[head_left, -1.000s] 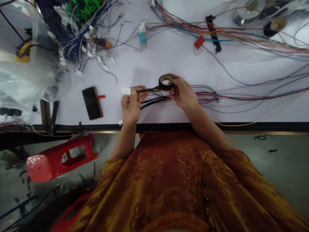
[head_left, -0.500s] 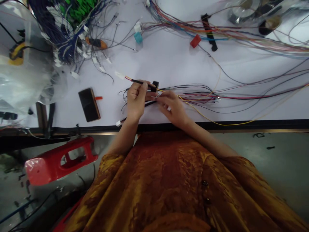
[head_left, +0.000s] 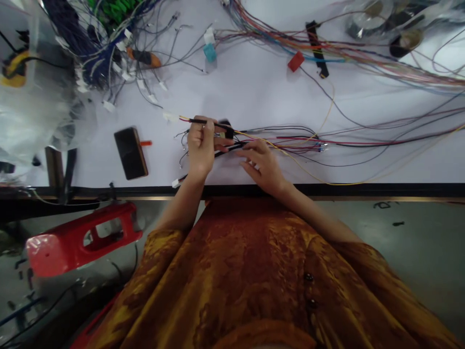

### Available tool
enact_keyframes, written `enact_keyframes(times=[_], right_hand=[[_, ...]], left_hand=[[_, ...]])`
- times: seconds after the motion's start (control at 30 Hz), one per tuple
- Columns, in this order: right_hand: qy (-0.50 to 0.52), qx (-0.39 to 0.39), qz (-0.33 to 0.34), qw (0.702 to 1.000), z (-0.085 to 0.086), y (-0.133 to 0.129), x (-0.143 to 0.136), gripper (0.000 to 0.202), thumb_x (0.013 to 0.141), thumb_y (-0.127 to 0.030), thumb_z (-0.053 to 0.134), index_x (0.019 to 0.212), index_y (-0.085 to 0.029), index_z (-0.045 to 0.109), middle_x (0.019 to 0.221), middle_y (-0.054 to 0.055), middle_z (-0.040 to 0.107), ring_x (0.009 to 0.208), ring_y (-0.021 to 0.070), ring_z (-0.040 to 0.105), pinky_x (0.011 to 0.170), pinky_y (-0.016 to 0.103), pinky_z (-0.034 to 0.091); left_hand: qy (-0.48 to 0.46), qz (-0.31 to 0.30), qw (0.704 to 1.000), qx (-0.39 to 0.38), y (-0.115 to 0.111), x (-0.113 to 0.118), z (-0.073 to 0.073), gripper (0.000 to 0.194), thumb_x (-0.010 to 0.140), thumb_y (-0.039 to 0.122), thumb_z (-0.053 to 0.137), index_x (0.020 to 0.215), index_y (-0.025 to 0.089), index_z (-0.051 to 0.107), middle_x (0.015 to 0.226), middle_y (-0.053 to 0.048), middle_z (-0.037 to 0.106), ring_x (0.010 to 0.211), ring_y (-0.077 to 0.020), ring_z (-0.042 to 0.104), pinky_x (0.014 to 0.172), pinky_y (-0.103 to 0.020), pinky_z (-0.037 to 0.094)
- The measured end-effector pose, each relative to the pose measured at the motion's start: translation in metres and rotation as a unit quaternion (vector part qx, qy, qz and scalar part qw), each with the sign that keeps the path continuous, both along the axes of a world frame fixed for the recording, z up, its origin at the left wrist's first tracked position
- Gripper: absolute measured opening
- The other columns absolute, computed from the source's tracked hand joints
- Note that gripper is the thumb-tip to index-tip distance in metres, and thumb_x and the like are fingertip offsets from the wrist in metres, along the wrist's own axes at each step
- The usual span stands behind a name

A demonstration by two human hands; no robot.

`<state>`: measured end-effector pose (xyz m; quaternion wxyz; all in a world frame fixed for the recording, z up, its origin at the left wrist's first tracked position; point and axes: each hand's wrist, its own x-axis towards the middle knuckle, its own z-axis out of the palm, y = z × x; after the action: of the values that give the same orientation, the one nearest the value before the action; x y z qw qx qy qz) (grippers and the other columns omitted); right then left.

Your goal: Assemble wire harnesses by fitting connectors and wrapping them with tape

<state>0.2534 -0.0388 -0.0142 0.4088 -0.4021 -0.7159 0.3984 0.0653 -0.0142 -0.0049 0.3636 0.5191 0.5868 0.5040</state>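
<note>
My left hand [head_left: 202,145] is closed on a black-sleeved cable [head_left: 198,121] that has red and yellow wires and a white connector [head_left: 170,117] at its left end. Beside its fingertips is a black roll [head_left: 227,130], partly hidden. My right hand [head_left: 262,166] has its fingers curled at the wire bundle, near a second black-sleeved cable [head_left: 232,148]; what its fingertips pinch is too small to make out. Thin dark, red and yellow wires run right from the hands, past a cluster of metal terminals [head_left: 321,146].
A phone [head_left: 131,153] lies left of my hands. Behind are blue wires [head_left: 69,29], an orange-and-black tool [head_left: 144,58], a red connector [head_left: 296,61] and a long multicoloured bundle [head_left: 269,35]. Plastic bags [head_left: 32,116] cover the left. Below the table edge is a red plastic piece [head_left: 80,242].
The view has shifted slightly. My left hand has moved a little left with the sleeved cable. The fingers of my right hand have come slightly away from those of my left.
</note>
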Motion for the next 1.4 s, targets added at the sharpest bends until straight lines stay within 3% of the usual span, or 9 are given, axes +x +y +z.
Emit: enact_keyframes(times=[0.2, 0.33, 0.5, 0.7, 0.9, 1.07, 1.17, 1.27, 1.4], right_hand=[[0.158, -0.188, -0.067, 0.967, -0.013, 0.059, -0.014, 0.039, 0.098, -0.058, 0.053, 0.121, -0.027, 0.048, 0.079, -0.003, 0.056, 0.047, 0.0079, 0.050, 0.041, 0.022, 0.043], [0.174, -0.238, -0.041, 0.955, -0.038, 0.069, -0.009, 0.043, 0.098, -0.060, 0.051, 0.127, -0.028, 0.049, 0.076, -0.005, 0.053, 0.045, 0.0072, 0.048, 0.040, 0.022, 0.042], [0.125, -0.190, -0.013, 0.974, -0.044, 0.056, 0.007, 0.047, 0.097, -0.064, 0.051, 0.130, -0.030, 0.053, 0.087, 0.000, 0.062, 0.057, 0.0102, 0.056, 0.050, 0.026, 0.053], [0.061, -0.122, -0.054, 0.989, -0.035, 0.026, 0.004, 0.044, 0.101, -0.053, 0.049, 0.139, -0.030, 0.052, 0.088, 0.001, 0.065, 0.067, 0.0153, 0.062, 0.063, 0.033, 0.059], [-0.044, -0.023, 0.013, 0.999, -0.014, -0.011, -0.007, 0.026, 0.098, -0.036, 0.055, 0.118, -0.022, 0.064, 0.104, 0.008, 0.069, 0.087, 0.0200, 0.067, 0.082, 0.039, 0.059], [0.063, -0.095, -0.084, 0.990, -0.012, 0.020, 0.000, 0.024, 0.100, -0.047, 0.054, 0.103, -0.024, 0.057, 0.078, 0.000, 0.061, 0.064, 0.0152, 0.061, 0.063, 0.033, 0.057], [0.102, -0.172, -0.052, 0.978, -0.028, 0.046, 0.000, 0.042, 0.098, -0.061, 0.053, 0.122, -0.027, 0.050, 0.077, -0.003, 0.059, 0.057, 0.0127, 0.058, 0.055, 0.030, 0.055], [0.107, -0.189, -0.057, 0.974, -0.038, 0.053, -0.003, 0.052, 0.095, -0.067, 0.052, 0.132, -0.031, 0.047, 0.082, -0.002, 0.059, 0.062, 0.0140, 0.061, 0.055, 0.031, 0.056], [0.097, -0.185, -0.076, 0.975, -0.030, 0.028, -0.003, 0.053, 0.096, -0.061, 0.054, 0.140, -0.032, 0.044, 0.091, 0.001, 0.063, 0.068, 0.0172, 0.063, 0.060, 0.036, 0.059]], left_hand=[[0.101, -0.178, 0.975, 0.089, -0.022, -0.001, 0.021, 0.032, 0.099, 0.054, 0.055, 0.097, 0.024, 0.065, 0.109, -0.007, 0.074, 0.117, -0.0220, 0.070, 0.106, -0.044, 0.057], [-0.071, -0.036, 0.996, 0.038, -0.015, -0.012, -0.006, 0.032, 0.100, 0.056, 0.050, 0.103, 0.025, 0.060, 0.111, -0.006, 0.074, 0.098, -0.0171, 0.075, 0.085, -0.034, 0.064], [-0.092, -0.131, 0.986, -0.037, 0.004, -0.011, -0.031, 0.040, 0.086, 0.059, 0.072, 0.110, 0.027, 0.065, 0.109, -0.006, 0.074, 0.082, -0.0168, 0.077, 0.062, -0.024, 0.060], [-0.070, -0.020, 0.996, -0.052, 0.015, 0.002, -0.040, 0.042, 0.091, 0.064, 0.062, 0.097, 0.023, 0.066, 0.085, -0.003, 0.074, 0.044, -0.0064, 0.057, 0.039, -0.020, 0.042], [0.018, -0.084, 0.996, -0.024, 0.009, 0.012, -0.001, 0.035, 0.099, 0.055, 0.054, 0.098, 0.021, 0.065, 0.085, -0.003, 0.073, 0.058, -0.0088, 0.066, 0.051, -0.020, 0.051], [0.211, -0.219, 0.943, 0.138, -0.014, 0.019, 0.025, 0.027, 0.104, 0.038, 0.049, 0.090, 0.021, 0.064, 0.095, -0.005, 0.075, 0.093, -0.0175, 0.071, 0.085, -0.034, 0.059], [0.196, -0.220, 0.937, 0.188, -0.020, 0.014, 0.012, 0.024, 0.104, 0.038, 0.049, 0.090, 0.022, 0.063, 0.111, -0.007, 0.073, 0.106, -0.0189, 0.069, 0.094, -0.040, 0.058], [0.031, -0.094, 0.992, 0.074, -0.016, 0.008, -0.012, 0.026, 0.102, 0.048, 0.051, 0.093, 0.024, 0.059, 0.111, -0.008, 0.072, 0.095, -0.0174, 0.073, 0.079, -0.035, 0.062], [-0.095, -0.029, 0.993, -0.058, -0.006, 0.004, -0.036, 0.041, 0.093, 0.065, 0.057, 0.096, 0.025, 0.050, 0.089, -0.005, 0.072, 0.064, -0.0174, 0.071, 0.049, -0.030, 0.054]])
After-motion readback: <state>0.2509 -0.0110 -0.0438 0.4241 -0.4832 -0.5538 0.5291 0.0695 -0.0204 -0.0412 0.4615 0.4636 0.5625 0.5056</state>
